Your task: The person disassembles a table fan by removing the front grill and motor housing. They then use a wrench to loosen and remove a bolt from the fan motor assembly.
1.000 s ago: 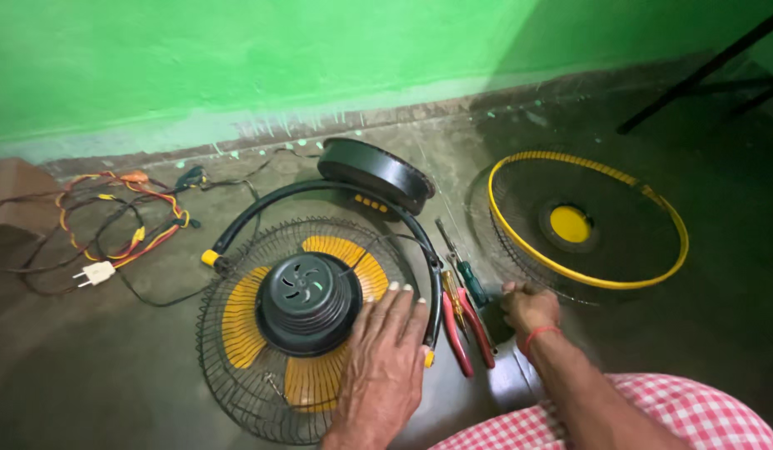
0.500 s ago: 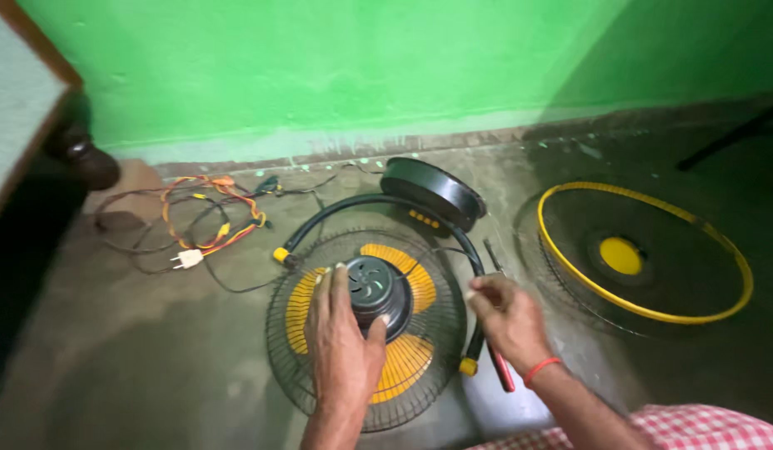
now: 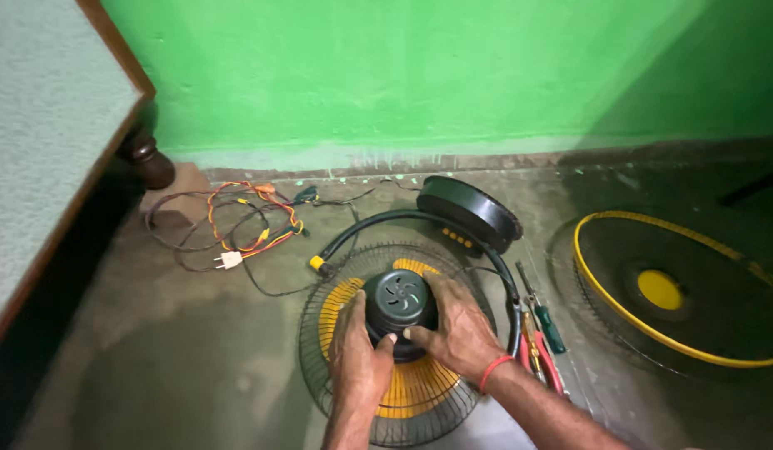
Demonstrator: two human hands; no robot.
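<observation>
Both hands on fan motor housing [image 3: 400,303], black, round, vented top, sitting at centre of rear wire guard [image 3: 320,350] w/ yellow blades [image 3: 411,387] showing beneath. Assembly lies flat on concrete floor [image 3: 195,367], lower centre of view.

L hand [image 3: 359,357]: curled against housing's left/near side, thumb up on its near edge, gripping it. R hand [image 3: 459,325]: wrapped over housing's right side, fingers on top rim, thumb pointing inward at near edge, gripping too. Red band [image 3: 495,372] on R wrist.

Surroundings:
- black curved stand tube [image 3: 420,221] arcs around far side of guard, yellow cap at left end.
- round black fan base [image 3: 470,212] tilted, just behind tube, near green wall [image 3: 420,75].
- screwdriver, green handle [image 3: 549,325] + red-handled pliers [image 3: 546,362] just right of guard.
- front guard w/ yellow rim [image 3: 595,283], yellow centre disc, well apart to right.
- tangle of orange/yellow/black wires [image 3: 236,221] w/ white plug, far left.
- dark furniture leg [image 3: 149,162] at left edge.
</observation>
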